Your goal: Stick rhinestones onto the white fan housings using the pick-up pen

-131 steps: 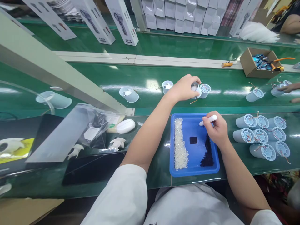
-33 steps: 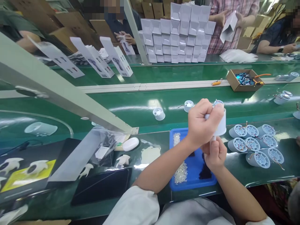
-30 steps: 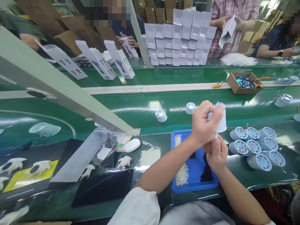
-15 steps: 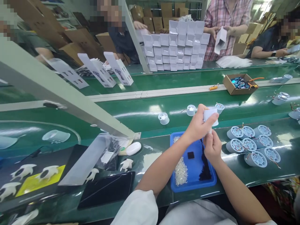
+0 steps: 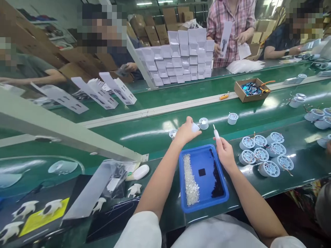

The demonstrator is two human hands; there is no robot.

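My left hand reaches over the green belt, fingers closed around a whitish plastic part that they mostly cover. A small white round housing stands just beyond its fingertips, and another round housing is partly hidden behind the hand. My right hand grips a slim white pen-like tool, its thin tip pointing up and away from me. Below both hands lies a blue tray. Inside it are small clear pieces, a strip of small black pieces and one black square.
Several pale blue round housings with wires stand at the right. Farther off are a single housing and a cardboard box of shiny parts. At left, a slanted metal post crosses above a white oval object. Co-workers sit and stand opposite.
My hands have come apart: the left moved left with the whitish part, the right drew the pen-like tool out from under it. The camera view has shifted right.
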